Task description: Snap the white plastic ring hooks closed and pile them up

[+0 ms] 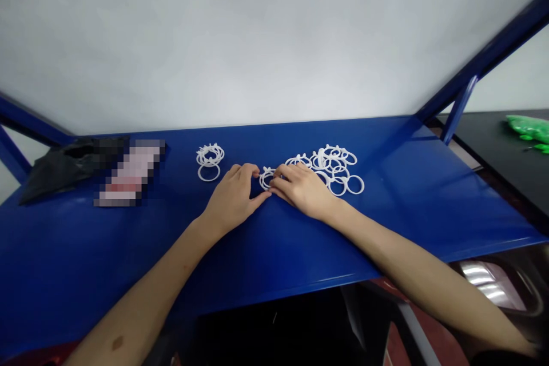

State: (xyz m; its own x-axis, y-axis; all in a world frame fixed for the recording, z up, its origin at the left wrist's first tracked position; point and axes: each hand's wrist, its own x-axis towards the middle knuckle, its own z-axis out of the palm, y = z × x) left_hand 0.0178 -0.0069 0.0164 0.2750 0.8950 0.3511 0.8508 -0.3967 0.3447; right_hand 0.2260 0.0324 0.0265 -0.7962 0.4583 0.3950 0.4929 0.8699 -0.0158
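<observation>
On the blue table, a small group of white plastic rings (265, 183), each with a small eyelet, lies between my two hands. My left hand (231, 197) rests at their left side, its thumb and forefinger spread apart and nothing visibly held. From the right, my right hand (303, 189) covers part of the group, its fingers bent down onto the rings; the exact grip is partly hidden. A larger loose pile of white rings (338, 168) spreads just beyond the right hand. Left of my left hand sits a smaller stack of white rings (209, 170), one lying nearest me.
At the left are a black plastic bag (55, 168) and a blurred-out pinkish packet (132, 174). Blue metal braces (461, 106) rise at the table's sides against a pale wall. A green object (529, 130) lies on a black surface at the right.
</observation>
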